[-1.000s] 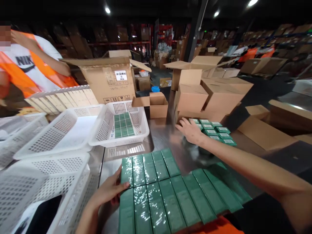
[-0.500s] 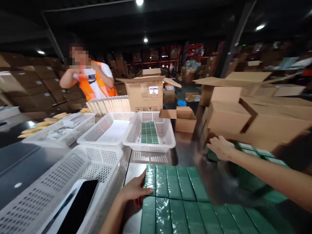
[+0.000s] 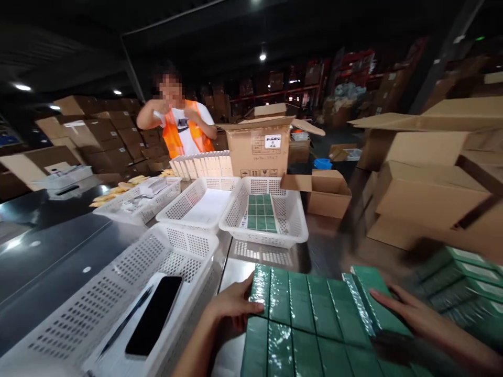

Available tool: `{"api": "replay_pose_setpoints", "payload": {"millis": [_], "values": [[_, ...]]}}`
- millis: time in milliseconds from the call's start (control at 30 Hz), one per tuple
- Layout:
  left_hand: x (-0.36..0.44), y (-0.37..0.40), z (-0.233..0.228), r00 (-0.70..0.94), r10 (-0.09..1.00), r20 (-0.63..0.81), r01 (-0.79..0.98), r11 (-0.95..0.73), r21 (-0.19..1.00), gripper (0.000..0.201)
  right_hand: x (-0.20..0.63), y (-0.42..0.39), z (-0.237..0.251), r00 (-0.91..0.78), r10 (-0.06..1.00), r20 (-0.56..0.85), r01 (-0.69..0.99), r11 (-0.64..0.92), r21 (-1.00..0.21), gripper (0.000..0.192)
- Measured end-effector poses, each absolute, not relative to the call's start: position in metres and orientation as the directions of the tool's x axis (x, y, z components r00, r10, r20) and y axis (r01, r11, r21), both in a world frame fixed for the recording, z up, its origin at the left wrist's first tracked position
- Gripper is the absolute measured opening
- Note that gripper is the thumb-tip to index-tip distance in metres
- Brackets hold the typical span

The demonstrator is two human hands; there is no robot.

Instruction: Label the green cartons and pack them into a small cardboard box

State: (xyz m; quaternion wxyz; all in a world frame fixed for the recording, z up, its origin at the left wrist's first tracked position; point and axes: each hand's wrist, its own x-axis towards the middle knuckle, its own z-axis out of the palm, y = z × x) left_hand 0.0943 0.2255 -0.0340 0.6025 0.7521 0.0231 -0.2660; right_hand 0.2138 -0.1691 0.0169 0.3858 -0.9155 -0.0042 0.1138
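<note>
Head view. Left hand [image 3: 231, 305] lies flat with fingers spread, thumb pressed against the left edge of the flat block of green boxes [image 3: 298, 324]. Right hand [image 3: 408, 314] is open, fingers extended, resting on a tilted green box [image 3: 373, 298] at the block's right edge; not pinching, as far as shows. Beyond the right hand, blurred, a second green stack [image 3: 459, 283]. Ahead of the left hand, a white basket [image 3: 291, 235] holding green boxes.

Risk: glossy wrap looks slick; a one-sided push could buckle the rows, or the tilted box could slide off.

Steel table [image 3: 322, 251], white baskets [image 3: 263, 212], green boxes [image 3: 310, 319], cartons [image 3: 328, 192]
</note>
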Motion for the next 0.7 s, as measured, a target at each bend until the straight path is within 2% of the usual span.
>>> {"api": "replay_pose_setpoints", "payload": {"millis": [100, 167, 233, 333, 500, 633, 700], "values": [[0.09, 0.224, -0.031, 0.861, -0.25, -0.442, 0.358, -0.32, 0.877, 0.107, 0.206, -0.172, 0.014, 0.948, 0.186, -0.258, -0.055, -0.704, -0.708, 0.066], [0.089, 0.224, -0.029, 0.85, -0.224, -0.477, 0.376, -0.376, 0.847, 0.11, 0.203, -0.177, 0.014, 0.931, 0.252, -0.266, -0.018, -0.693, -0.72, 0.068], [0.091, 0.224, -0.029, 0.836, -0.216, -0.504, 0.388, -0.417, 0.822, 0.113, 0.2, -0.182, 0.015, 0.917, 0.273, -0.291, -0.024, -0.69, -0.723, 0.063], [0.09, 0.224, -0.027, 0.826, -0.211, -0.523, 0.391, -0.454, 0.801, 0.112, 0.194, -0.185, 0.016, 0.908, 0.284, -0.309, -0.024, -0.701, -0.713, 0.056], [0.088, 0.223, -0.024, 0.818, -0.188, -0.543, 0.41, -0.472, 0.781, 0.113, 0.188, -0.188, 0.007, 0.926, 0.293, -0.236, 0.053, -0.722, -0.69, 0.048], [0.09, 0.222, -0.024, 0.817, -0.183, -0.546, 0.421, -0.458, 0.783, 0.116, 0.188, -0.194, -0.001, 0.92, 0.302, -0.251, -0.003, -0.633, -0.774, 0.053], [0.09, 0.222, -0.023, 0.817, -0.183, -0.547, 0.423, -0.455, 0.784, 0.116, 0.189, -0.201, 0.0, 0.937, 0.283, -0.203, 0.006, -0.597, -0.802, 0.055]]}}
